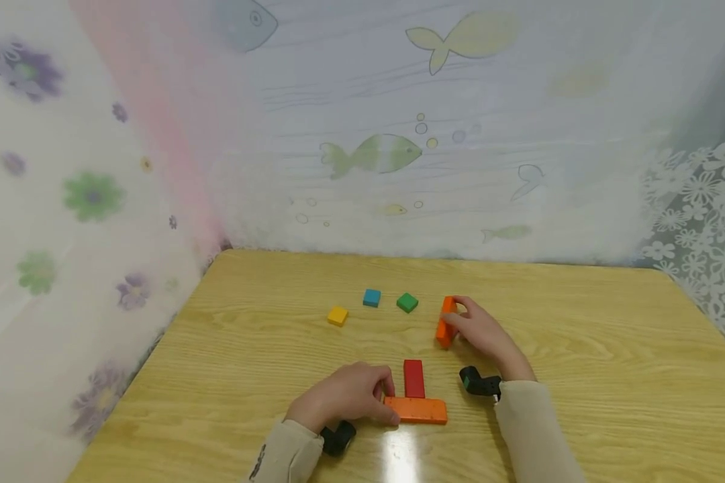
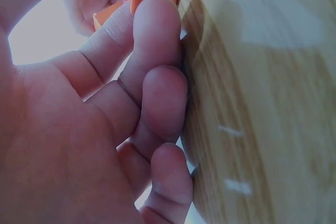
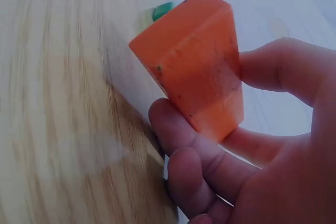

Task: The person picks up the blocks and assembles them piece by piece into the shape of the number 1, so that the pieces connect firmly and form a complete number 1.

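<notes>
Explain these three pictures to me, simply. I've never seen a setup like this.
There is no machine here: a person works with two bare hands. The widest picture comes from a camera worn on the head, looking forward and down; the two close-ups come from cameras on each wrist.

On the wooden table lie small yellow, blue and green blocks. Nearer is a red block, just beyond a flat orange block. The left hand pinches that orange block's left end. The right hand grips a second orange block.
</notes>
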Available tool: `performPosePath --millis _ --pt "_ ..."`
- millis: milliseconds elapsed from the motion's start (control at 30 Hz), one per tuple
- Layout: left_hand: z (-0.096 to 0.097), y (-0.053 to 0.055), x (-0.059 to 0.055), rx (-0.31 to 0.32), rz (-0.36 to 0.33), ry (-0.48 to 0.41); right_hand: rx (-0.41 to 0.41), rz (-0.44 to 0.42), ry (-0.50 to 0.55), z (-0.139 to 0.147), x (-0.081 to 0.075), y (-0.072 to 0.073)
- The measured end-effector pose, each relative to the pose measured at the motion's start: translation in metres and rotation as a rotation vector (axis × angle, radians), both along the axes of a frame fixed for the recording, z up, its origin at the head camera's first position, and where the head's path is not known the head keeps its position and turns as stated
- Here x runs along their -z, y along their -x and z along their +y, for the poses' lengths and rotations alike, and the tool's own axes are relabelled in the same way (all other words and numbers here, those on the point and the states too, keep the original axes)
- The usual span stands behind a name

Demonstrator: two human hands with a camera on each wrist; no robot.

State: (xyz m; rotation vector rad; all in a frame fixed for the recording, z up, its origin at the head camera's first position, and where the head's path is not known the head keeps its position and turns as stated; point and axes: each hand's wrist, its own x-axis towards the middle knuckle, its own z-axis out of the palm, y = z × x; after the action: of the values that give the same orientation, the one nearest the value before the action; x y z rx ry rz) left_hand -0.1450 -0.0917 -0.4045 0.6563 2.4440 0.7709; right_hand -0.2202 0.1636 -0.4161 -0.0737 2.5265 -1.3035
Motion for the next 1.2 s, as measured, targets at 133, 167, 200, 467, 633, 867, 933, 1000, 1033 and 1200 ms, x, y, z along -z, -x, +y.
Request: performPosePath --millis 133,167,200,467,633,867,933,1000,1033,1200 --pt "-0.001 0.0 -0.001 0.005 0.007 -0.005 -0.021 0.001 -0.006 -0.007 -0.002 0.0" --pt "-0.001 0.0 -0.001 0.006 0.009 -0.004 -0.024 0.0 -0.008 -0.009 -0.002 0.0" --pt "-0.001 0.001 -0.001 0.008 0.009 -0.003 -0.027 0.0 -0.01 -0.011 -0.003 0.0" --pt "-0.001 0.002 -0.001 0.008 0.019 0.006 -0.049 0.023 -0.086 -0.03 -0.006 -0.002" --pt "-0.001 0.002 0.001 0.008 0.021 -0.005 -0.06 0.044 -0.132 -0.037 -0.005 -0.003" --pt "0.0 0.003 0.002 0.018 0.019 0.011 -0.08 0.054 -0.148 -0.043 -0.004 -0.004" --pt "0.0 0.004 0.003 0.024 0.02 0.01 -0.091 0.059 -0.155 -0.043 -0.004 -0.005" --pt "0.0 0.004 0.003 0.027 0.022 0.005 -0.091 0.062 -0.169 -0.045 -0.005 -0.005" --pt "0.0 0.004 0.003 0.03 0.024 0.003 -0.089 0.063 -0.178 -0.045 -0.005 -0.005" --pt "0.0 0.005 0.003 0.031 0.027 -0.005 -0.1 0.083 -0.243 -0.049 -0.005 -0.005"
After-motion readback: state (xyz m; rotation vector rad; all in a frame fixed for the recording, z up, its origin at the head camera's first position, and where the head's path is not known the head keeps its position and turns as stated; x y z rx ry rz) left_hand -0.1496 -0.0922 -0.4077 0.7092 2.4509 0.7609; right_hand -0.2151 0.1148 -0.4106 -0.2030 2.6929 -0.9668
